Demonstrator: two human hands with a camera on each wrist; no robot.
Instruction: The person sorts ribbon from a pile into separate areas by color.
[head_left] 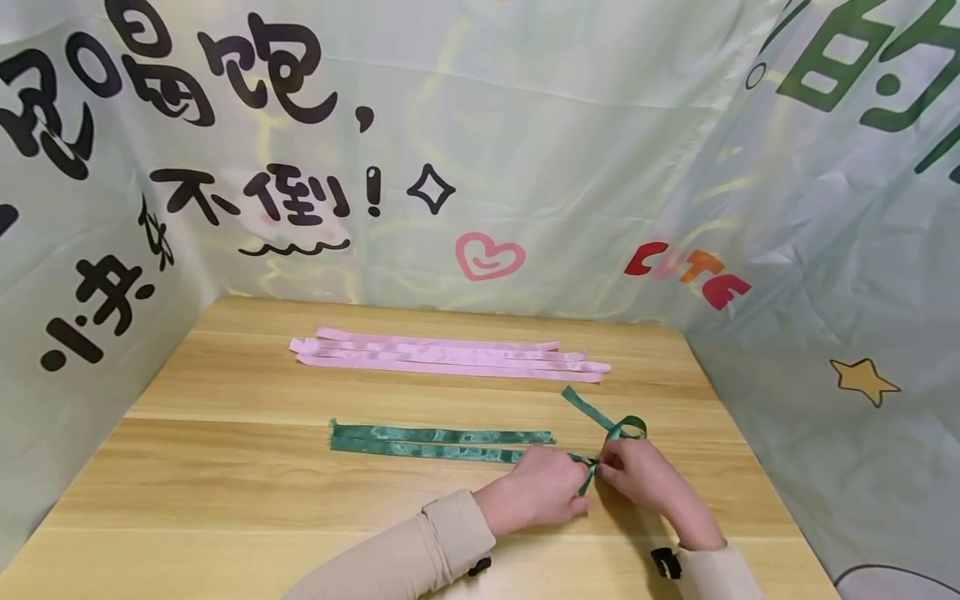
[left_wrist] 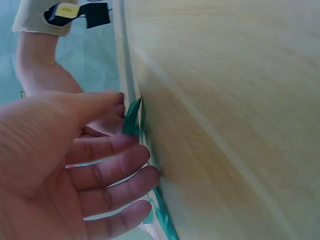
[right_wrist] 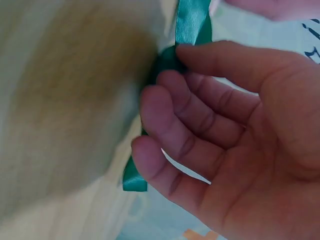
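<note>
A green satin ribbon [head_left: 588, 408] curls in a loop above my right hand [head_left: 648, 477], its loose end pointing to the upper left. The right thumb and index finger pinch this ribbon [right_wrist: 192, 22] where it bunches. Close on the left, my left hand [head_left: 542, 487] holds a short piece of the same ribbon [left_wrist: 132, 117] between thumb and index finger, with the other fingers loosely bent. Any knot at the fingertips is mostly hidden. Two flat strips of green ribbon [head_left: 442, 435] lie side by side, running left from my left hand.
Several pink ribbon strips [head_left: 450, 356] lie in a row farther back on the wooden table [head_left: 225, 492]. Printed cloth [head_left: 585, 167] hangs behind the table and along both sides. A dark device is strapped at each cuff.
</note>
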